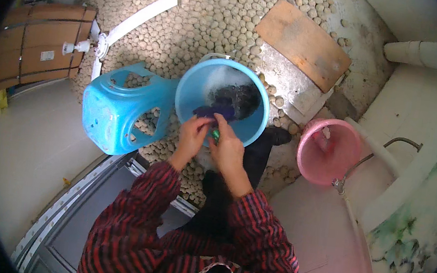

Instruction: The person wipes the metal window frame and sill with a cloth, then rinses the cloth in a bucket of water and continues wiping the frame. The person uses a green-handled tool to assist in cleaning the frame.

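Observation:
Over the near rim of a blue plastic bucket (pixel 188 92), both my hands grip a dark purple wet cloth (pixel 211 111). My left hand (pixel 193 133) holds its near left part. My right hand (pixel 227 143) holds the right part, with a small green thing (pixel 215 134) showing between the hands. The bucket holds foamy water (pixel 220 77) and more dark cloth (pixel 241 98). My sleeves are red with dark stripes.
A light blue plastic stool (pixel 116 108) lies tipped left of the bucket on the pebble floor (pixel 216 12). A pink bucket (pixel 330 149) stands right, under a tap (pixel 340 184). A wooden board (pixel 302 41) and a white pipe (pixel 427 52) are farther back.

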Available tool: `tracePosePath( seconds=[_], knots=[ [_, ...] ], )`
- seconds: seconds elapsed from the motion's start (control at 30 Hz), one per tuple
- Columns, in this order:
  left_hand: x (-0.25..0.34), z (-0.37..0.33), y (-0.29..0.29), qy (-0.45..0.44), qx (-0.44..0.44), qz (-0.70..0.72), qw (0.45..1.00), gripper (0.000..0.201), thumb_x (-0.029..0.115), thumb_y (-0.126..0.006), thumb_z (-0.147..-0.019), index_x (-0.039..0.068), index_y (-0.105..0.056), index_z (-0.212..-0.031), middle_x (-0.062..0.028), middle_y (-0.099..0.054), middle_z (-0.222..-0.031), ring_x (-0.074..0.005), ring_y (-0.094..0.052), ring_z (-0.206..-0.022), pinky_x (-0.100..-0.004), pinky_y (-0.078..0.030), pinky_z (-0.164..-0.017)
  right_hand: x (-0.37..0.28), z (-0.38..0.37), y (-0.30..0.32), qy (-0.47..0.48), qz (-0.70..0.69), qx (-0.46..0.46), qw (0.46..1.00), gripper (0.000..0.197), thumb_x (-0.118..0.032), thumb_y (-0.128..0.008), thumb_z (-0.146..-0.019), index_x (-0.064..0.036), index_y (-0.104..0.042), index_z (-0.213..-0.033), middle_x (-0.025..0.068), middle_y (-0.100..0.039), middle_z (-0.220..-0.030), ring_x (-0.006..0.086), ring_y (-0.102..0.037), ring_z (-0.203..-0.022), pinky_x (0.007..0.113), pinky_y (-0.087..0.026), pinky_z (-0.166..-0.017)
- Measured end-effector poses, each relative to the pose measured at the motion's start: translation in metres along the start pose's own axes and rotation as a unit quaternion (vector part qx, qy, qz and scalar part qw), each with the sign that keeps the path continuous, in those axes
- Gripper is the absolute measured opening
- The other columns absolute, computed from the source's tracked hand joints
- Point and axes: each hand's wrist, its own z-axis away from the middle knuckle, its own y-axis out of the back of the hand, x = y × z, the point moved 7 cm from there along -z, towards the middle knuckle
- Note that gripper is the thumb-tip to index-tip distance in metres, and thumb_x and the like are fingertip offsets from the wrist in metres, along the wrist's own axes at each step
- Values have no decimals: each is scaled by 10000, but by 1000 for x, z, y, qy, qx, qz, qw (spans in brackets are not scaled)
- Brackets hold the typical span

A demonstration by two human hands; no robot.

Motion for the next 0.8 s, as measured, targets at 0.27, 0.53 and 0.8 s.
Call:
tracePosePath(
  seconds=[0.27,0.53,0.8],
  knots=[
    [-212,-105,-209,74,-90,-237,964,144,123,-727,-896,25,-786,-985,-227,-747,-948,-430,-715,-873,-446,-569,-763,91,14,52,-48,1,-1,999,490,-135,-788,-882,-101,-581,-1325,195,-733,-1106,416,-723,-947,484,-588,-767],
    [-66,-44,-78,16,-60,-110,992,116,85,-689,-916,-1,-755,-959,-222,-711,-880,-424,-673,-786,-472,-514,-696,60,3,30,-91,-35,7,995,636,-67,-776,-845,-131,-526,-1427,220,-715,-1129,425,-711,-1004,500,-578,-822],
    [90,28,61,-20,-12,-102,994,167,53,-707,-921,-1,-743,-1076,-198,-701,-1007,-375,-696,-844,-430,-546,-705,-30,-11,-11,24,-61,-68,996,594,-51,-799,-758,-152,-607,-1311,140,-617,-1083,422,-684,-960,517,-573,-779]
  ],
)
